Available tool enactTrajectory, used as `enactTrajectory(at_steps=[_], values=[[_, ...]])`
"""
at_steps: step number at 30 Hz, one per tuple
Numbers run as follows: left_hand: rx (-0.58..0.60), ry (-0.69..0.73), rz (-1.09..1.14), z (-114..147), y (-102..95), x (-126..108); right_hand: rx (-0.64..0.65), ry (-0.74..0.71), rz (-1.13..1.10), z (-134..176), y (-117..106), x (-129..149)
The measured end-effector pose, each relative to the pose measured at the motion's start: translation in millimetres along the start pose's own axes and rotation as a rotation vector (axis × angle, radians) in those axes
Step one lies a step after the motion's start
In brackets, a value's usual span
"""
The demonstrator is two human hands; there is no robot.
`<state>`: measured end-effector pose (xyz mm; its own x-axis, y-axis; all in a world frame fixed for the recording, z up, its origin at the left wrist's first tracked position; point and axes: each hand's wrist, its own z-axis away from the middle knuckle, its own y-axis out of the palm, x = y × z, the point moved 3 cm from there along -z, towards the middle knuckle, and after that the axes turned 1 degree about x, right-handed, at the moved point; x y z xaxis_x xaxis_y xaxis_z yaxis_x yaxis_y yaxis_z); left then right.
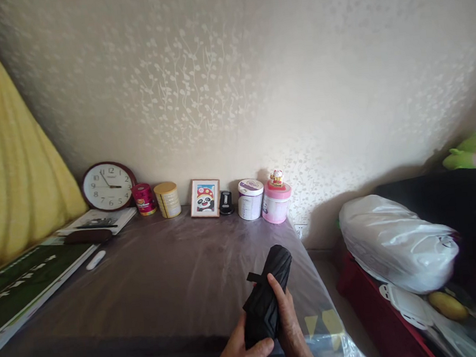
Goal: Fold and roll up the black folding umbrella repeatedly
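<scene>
A folded black umbrella (264, 306) is tilted in front of me above the table's near right part, its far end pointing up and to the right. A short black strap sticks out from its left side. My left hand (240, 351) grips the lower end, thumb across the front. Higher up, my right hand (288, 314) is wrapped round the right side with its thumb on the folded cloth. Some fingers of both hands are hidden behind the umbrella.
Along the wall stand a round clock (109, 186), a framed panda picture (205, 198) and several tins, one topped by a figurine (277, 178). A large green book (29, 283) lies left on the covered table (160, 287). At right, a white plastic bag (395, 242) rests on a red box (368, 306).
</scene>
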<state>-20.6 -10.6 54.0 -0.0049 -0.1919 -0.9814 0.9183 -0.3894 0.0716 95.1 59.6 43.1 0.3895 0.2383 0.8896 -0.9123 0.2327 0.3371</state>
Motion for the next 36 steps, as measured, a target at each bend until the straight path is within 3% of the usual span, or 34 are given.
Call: enactTrajectory(at_steps=[4,6,12,17,22,27,30,36], values=[[-0.231,0.099,-0.489,-3.7,0.5,6.7,0.016,-0.061,0.032,-0.2,2.5,0.4],[-0.279,0.093,-0.612,-3.1,0.4,5.5,0.023,-0.071,0.009,1.1,4.5,0.2],[-0.258,0.114,-0.488,-3.4,-6.9,-6.7,0.012,-0.07,0.077,4.9,4.5,3.8],[-0.338,0.127,-0.712,-8.4,-11.7,-5.9,-0.03,-0.281,0.438,-5.7,-9.8,9.5],[-0.328,-0.018,-1.032,-10.8,-13.5,0.6,-0.131,-0.579,0.684,-16.0,-21.6,3.4],[-0.298,-0.068,-1.157,-11.8,-11.2,-0.7,0.143,-0.737,0.749,-13.6,-14.6,4.1],[-0.276,-0.094,-1.189,-10.9,-9.9,-3.4,0.226,-0.776,0.696,-11.6,-17.2,10.2],[-0.266,-0.108,-1.228,-9.3,-9.3,-4.3,0.277,-0.6,0.58,-4.1,-33.4,16.5]])
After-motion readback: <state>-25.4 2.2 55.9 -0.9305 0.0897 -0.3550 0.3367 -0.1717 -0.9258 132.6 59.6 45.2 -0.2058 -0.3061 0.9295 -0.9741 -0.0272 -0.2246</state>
